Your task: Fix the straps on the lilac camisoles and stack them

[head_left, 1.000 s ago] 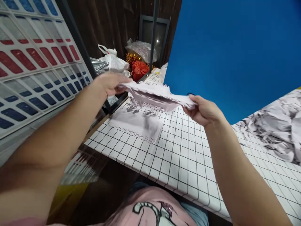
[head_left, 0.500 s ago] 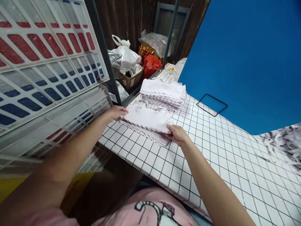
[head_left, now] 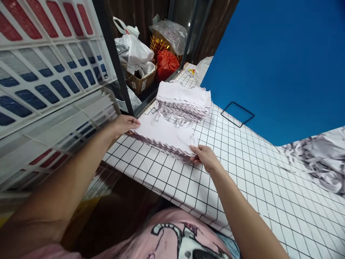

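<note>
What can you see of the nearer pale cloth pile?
The nearer pale cloth pile looks like soft, thin, pinkish-white fabric, layered, with wavy near edges and thin straps at the far side. I can't count the layers. It lies roughly flat on the gridded tabletop, in front of the thicker pile. The left grip touches its left end; the right grip pinches its near right corner.

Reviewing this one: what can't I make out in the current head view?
All in the head view:
- Tips of the right hand's lower fingers: hidden by the front fabric pieces.
- Layer count in the rear stack: wavy edges too small and crowded.
- Full extent of the fabric heap: cut off by the right edge.
- Contents of the white bag: hidden by its plastic.
</note>
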Available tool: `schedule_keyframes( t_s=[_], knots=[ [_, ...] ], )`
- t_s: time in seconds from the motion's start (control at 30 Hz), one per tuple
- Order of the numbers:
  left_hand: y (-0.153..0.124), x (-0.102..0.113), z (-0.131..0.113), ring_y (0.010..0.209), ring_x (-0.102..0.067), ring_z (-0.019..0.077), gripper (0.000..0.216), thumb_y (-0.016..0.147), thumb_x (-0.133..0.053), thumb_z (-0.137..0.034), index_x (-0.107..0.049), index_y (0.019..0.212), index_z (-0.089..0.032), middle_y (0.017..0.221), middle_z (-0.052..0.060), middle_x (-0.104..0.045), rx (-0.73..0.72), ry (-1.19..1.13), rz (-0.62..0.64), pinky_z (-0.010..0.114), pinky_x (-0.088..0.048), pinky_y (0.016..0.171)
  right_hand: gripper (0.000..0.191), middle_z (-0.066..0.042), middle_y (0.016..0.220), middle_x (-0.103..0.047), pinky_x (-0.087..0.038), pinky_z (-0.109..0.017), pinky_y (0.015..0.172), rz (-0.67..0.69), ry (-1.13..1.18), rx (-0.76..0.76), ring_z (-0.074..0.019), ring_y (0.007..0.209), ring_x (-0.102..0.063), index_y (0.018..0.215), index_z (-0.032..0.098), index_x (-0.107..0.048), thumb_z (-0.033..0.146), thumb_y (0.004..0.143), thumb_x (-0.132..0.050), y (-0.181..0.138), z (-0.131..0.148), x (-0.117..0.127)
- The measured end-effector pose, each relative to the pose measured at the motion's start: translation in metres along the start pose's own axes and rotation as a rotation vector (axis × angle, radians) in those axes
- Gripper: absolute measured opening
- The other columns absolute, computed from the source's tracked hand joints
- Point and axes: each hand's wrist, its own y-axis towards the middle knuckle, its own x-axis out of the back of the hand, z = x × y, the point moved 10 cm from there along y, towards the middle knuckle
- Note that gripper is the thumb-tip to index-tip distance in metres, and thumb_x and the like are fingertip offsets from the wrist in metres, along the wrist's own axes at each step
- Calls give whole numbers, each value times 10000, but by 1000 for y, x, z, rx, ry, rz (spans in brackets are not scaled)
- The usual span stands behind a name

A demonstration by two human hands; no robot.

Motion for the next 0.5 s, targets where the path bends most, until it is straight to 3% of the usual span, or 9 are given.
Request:
schedule_keyframes(
  t_s=[0.07, 0.13, 0.2, 0.27, 0.33, 0.4, 0.43, 0.5],
  knots=[
    [2, 2, 3, 564, -529, 121, 232, 631, -726, -277, -667, 811, -143, 644, -3, -585, -31, 120, 8, 219, -427, 506, 264, -15, 667, -637, -486, -152, 464, -11, -74, -14, -101, 574, -654, 759, 171, -534, 380, 855, -662, -2, -4, 0],
    [1, 7, 1, 613, -572, 159, 199, 684, -682, -290, -673, 831, -155, 685, 21, -603, -102, 383, -58, 258, -461, 566, 286, -8, 632, -612, -480, -184, 476, -30, -143, -26, -123, 578, -652, 757, 185, -505, 415, 865, -637, -4, -7, 1],
    [-5, 9, -10, 789, -625, 232, 194, 735, -634, -293, -678, 860, -151, 827, 82, -637, -208, 650, -187, 335, -503, 735, 300, -15, 621, -606, -485, -237, 509, -71, -307, 7, -159, 597, -648, 763, 193, -500, 449, 861, -624, -4, -4, 5],
    [-16, 1, -29, 1028, -593, 309, 244, 799, -570, -305, -675, 945, -140, 1024, 147, -626, -350, 824, -319, 426, -453, 940, 307, -52, 692, -643, -508, -319, 599, -175, -585, 85, -215, 689, -657, 833, 186, -540, 483, 856, -614, -5, 10, 11],
    [-27, -22, -49, 1185, -517, 335, 327, 873, -488, -333, -645, 1086, -141, 1183, 169, -585, -526, 888, -360, 461, -381, 1049, 348, -121, 896, -684, -512, -403, 740, -341, -833, 219, -277, 890, -647, 979, 164, -572, 495, 873, -589, -9, 35, 14],
    [-37, -57, -65, 1277, -463, 324, 389, 916, -439, -368, -587, 1220, -176, 1328, 141, -533, -718, 884, -295, 457, -354, 1098, 392, -169, 1148, -642, -478, -449, 873, -460, -917, 401, -307, 1104, -571, 1125, 157, -561, 478, 901, -560, -17, 62, 3],
    [-40, -76, -70, 1323, -427, 320, 405, 922, -439, -385, -555, 1270, -214, 1404, 106, -490, -796, 848, -232, 463, -336, 1123, 388, -159, 1213, -618, -454, -463, 925, -458, -940, 498, -305, 1166, -532, 1148, 175, -564, 477, 904, -561, -18, 72, -8],
    [-42, -113, -76, 1424, -301, 331, 403, 921, -454, -408, -491, 1321, -374, 1479, -28, -441, -912, 744, -86, 538, -273, 1160, 391, -126, 1254, -603, -432, -517, 953, -304, -1014, 624, -302, 1173, -519, 1183, 216, -567, 501, 920, -518, -8, 79, -37]
  ],
)
